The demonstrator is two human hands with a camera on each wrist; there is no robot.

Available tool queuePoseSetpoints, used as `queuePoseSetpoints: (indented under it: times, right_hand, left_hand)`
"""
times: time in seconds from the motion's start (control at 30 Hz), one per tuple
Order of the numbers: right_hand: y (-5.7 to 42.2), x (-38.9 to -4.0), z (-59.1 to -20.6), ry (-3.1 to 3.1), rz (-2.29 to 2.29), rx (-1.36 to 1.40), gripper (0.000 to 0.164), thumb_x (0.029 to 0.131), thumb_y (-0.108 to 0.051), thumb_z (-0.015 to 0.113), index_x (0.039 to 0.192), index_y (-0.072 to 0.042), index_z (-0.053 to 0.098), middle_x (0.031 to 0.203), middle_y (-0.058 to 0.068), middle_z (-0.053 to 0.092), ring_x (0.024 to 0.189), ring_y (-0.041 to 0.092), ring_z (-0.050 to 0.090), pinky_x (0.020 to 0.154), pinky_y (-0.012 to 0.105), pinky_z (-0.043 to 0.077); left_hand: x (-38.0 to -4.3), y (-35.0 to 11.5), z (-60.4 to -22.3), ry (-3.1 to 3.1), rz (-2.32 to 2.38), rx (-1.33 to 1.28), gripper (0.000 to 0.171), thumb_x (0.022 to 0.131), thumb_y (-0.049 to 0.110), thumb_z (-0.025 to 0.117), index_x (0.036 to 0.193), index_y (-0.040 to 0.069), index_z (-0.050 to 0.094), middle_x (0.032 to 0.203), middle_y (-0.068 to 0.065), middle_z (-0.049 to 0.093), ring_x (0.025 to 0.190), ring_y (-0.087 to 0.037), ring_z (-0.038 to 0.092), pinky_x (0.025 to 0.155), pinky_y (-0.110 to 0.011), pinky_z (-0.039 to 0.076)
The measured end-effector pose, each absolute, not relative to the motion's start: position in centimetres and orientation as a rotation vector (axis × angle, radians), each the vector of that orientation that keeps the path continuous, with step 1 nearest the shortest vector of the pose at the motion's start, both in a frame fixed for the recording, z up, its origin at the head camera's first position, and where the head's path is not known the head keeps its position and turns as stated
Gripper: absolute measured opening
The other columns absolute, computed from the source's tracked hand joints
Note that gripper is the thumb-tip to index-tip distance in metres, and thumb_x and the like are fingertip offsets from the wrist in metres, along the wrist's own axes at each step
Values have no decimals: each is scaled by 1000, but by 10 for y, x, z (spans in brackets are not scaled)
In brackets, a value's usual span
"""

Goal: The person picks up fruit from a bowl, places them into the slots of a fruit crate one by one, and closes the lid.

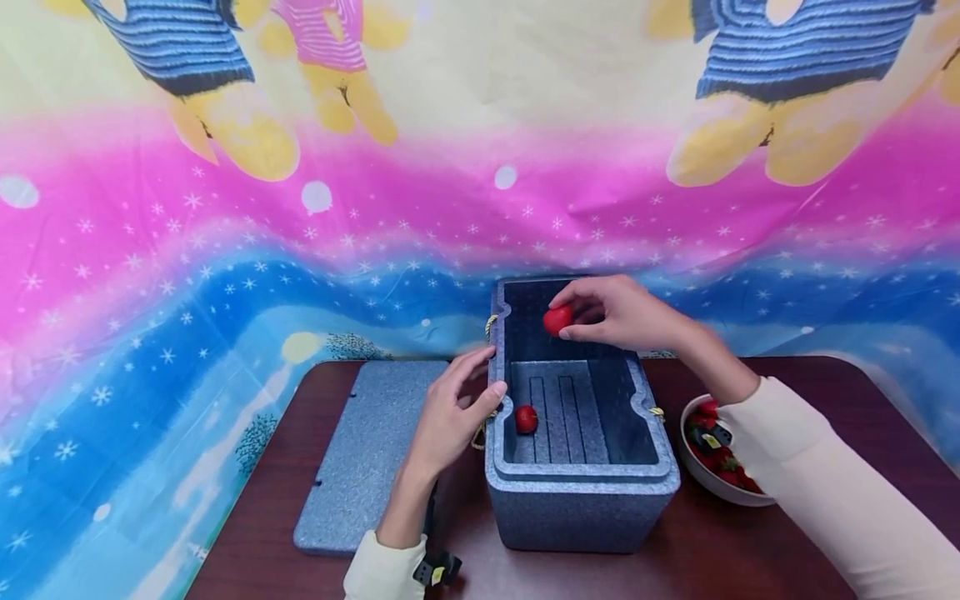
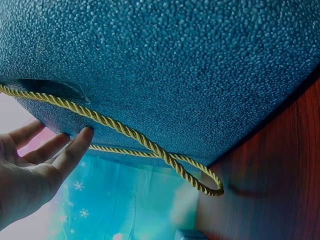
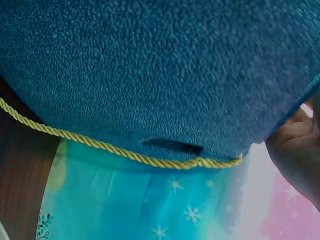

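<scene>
A grey foam box (image 1: 582,518) with yellow twisted rope handles (image 2: 150,145) stands lidless on the table. My right hand (image 1: 626,315) pinches a small round red fruit (image 1: 557,320) between thumb and fingers, above the box's far half. Another red fruit (image 1: 526,419) lies on the box floor by the left wall. At the left rim, my left hand (image 1: 450,408) rests with loosely extended fingers against the outer wall and its thumb at the rim notch. In the right wrist view the box wall hides most of the right hand (image 3: 297,145) and the fruit.
A flat grey foam lid (image 1: 367,454) lies on the table left of the box. Right of the box, a white bowl (image 1: 723,492) of red fruit sits partly under the right sleeve. Behind the dark wooden table (image 1: 795,550) hangs a colourful printed cloth (image 1: 480,183).
</scene>
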State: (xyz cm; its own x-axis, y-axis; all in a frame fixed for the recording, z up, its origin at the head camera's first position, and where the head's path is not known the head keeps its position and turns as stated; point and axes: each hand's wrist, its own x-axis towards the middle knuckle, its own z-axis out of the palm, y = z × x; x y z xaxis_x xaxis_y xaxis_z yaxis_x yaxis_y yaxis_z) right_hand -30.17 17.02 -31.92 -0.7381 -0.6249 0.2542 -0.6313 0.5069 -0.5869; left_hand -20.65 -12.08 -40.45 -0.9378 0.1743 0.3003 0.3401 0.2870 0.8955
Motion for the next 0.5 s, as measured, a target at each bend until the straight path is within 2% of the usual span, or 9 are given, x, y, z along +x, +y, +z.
queuePoseSetpoints:
  times: [0.5]
  right_hand:
    - [147,-307,-324,-2824,761,1344,34,93,-12,85,125,-12,75,121,5,76,106,20,75,94,42,66]
  left_hand:
    - [-206,-121,-404,-2391,-1745,-493,55,103,37,72,155,28,58,159,0,56,141,-25,62,110,-55,57]
